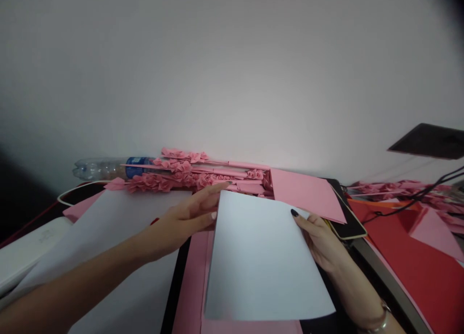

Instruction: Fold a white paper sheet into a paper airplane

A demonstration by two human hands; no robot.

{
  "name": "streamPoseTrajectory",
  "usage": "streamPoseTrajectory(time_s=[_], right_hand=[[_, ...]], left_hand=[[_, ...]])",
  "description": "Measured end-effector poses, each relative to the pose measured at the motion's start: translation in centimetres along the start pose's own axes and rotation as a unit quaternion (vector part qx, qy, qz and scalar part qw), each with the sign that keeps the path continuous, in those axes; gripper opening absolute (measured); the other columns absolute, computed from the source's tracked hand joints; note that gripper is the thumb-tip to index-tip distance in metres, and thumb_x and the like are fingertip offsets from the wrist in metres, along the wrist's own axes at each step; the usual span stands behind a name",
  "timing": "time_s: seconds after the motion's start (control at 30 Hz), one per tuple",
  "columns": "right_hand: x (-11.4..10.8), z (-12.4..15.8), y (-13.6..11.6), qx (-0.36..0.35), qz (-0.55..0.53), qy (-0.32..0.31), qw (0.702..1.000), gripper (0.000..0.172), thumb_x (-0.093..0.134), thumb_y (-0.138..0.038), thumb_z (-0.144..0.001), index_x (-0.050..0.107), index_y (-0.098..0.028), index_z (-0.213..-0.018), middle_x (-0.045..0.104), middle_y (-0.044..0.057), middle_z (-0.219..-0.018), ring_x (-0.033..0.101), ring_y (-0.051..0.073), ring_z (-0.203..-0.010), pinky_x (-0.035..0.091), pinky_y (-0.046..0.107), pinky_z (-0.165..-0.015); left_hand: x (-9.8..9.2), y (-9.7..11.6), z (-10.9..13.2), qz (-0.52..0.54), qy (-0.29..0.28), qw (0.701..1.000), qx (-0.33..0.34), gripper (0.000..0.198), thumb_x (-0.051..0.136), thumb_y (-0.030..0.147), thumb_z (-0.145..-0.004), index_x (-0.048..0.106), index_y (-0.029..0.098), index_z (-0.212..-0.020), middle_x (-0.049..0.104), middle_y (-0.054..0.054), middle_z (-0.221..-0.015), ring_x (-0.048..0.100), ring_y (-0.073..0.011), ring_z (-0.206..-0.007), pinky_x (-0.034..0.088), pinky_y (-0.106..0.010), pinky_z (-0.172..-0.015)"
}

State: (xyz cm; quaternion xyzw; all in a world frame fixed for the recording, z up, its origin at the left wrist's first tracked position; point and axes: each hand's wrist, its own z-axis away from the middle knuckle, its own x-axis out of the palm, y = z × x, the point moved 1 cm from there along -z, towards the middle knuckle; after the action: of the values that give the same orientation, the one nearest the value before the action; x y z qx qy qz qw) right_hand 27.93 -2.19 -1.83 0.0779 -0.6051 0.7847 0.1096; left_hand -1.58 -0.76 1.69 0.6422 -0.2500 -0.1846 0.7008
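A white sheet of paper (266, 261) is held up in front of me, tilted, over pink paper. My right hand (321, 239) grips its right edge, the dark-nailed thumb on the front face and the fingers behind. My left hand (192, 215) is beside the upper left edge, its fingers stretched out and the thumb close to the paper's border. Whether the left fingertips touch the sheet is hard to tell. Pink paper (192, 290) lies beneath, partly hidden by the white sheet. A larger white sheet (126, 256) lies under my left forearm.
Pink paper flowers on stems (174, 177) lie along the wall, next to a plastic bottle (101, 169). Pink sheets (308, 191) rest on a dark tablet-like object (357, 223). Red paper (409, 261) and black cables (431, 186) are at right; a white box-like object (32, 249) is at left.
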Motion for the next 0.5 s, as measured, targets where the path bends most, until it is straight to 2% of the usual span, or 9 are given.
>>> streamPoseTrajectory(time_s=[0.1,0.2,0.3,0.4,0.5], right_hand=[[0.14,0.06,0.25,0.009,0.003,0.000,1.000,0.028,0.079,-0.030,-0.064,0.071,-0.019,-0.088,0.075,0.006,-0.079,0.070,0.023,-0.074,0.054,0.031,-0.061],[0.10,0.16,0.25,0.015,0.008,-0.002,1.000,0.030,0.080,-0.030,-0.063,0.071,-0.019,-0.089,0.075,0.006,-0.081,0.069,0.022,-0.072,0.053,0.029,-0.056],[0.17,0.34,0.22,0.024,0.013,-0.015,1.000,0.027,0.079,-0.031,-0.064,0.070,-0.018,-0.087,0.075,0.005,-0.080,0.068,0.020,-0.068,0.051,0.028,-0.055],[0.44,0.62,0.18,0.032,0.020,-0.043,0.998,0.025,0.077,-0.031,-0.068,0.070,-0.017,-0.087,0.074,0.005,-0.078,0.066,0.018,-0.063,0.049,0.026,-0.056],[0.66,0.87,0.13,0.050,0.054,-0.059,0.996,0.026,0.075,-0.033,-0.071,0.068,-0.017,-0.091,0.072,0.004,-0.077,0.064,0.016,-0.061,0.048,0.026,-0.058]], left_hand=[[0.22,0.02,-0.26,-0.026,0.026,0.999,0.017,0.048,0.055,0.030,-0.088,0.039,0.032,-0.133,0.055,-0.005,-0.132,0.056,-0.0230,-0.115,0.048,-0.036,-0.093],[0.25,0.08,-0.58,-0.056,0.046,0.997,0.034,0.033,0.058,0.026,-0.084,0.053,0.029,-0.117,0.059,-0.002,-0.126,0.057,-0.0217,-0.114,0.048,-0.034,-0.092],[0.24,-0.08,-0.77,-0.079,0.060,0.995,0.027,0.024,0.059,0.025,-0.082,0.058,0.025,-0.106,0.061,-0.002,-0.122,0.062,-0.0208,-0.106,0.050,-0.034,-0.089],[0.18,-0.29,-0.77,-0.139,0.090,0.985,0.049,0.022,0.061,0.027,-0.079,0.064,0.021,-0.100,0.063,-0.004,-0.120,0.061,-0.0225,-0.108,0.049,-0.035,-0.091],[-0.09,-0.53,-0.69,-0.210,0.124,0.969,0.038,0.016,0.061,0.026,-0.078,0.070,0.020,-0.090,0.070,-0.004,-0.105,0.063,-0.0234,-0.100,0.050,-0.033,-0.087]])
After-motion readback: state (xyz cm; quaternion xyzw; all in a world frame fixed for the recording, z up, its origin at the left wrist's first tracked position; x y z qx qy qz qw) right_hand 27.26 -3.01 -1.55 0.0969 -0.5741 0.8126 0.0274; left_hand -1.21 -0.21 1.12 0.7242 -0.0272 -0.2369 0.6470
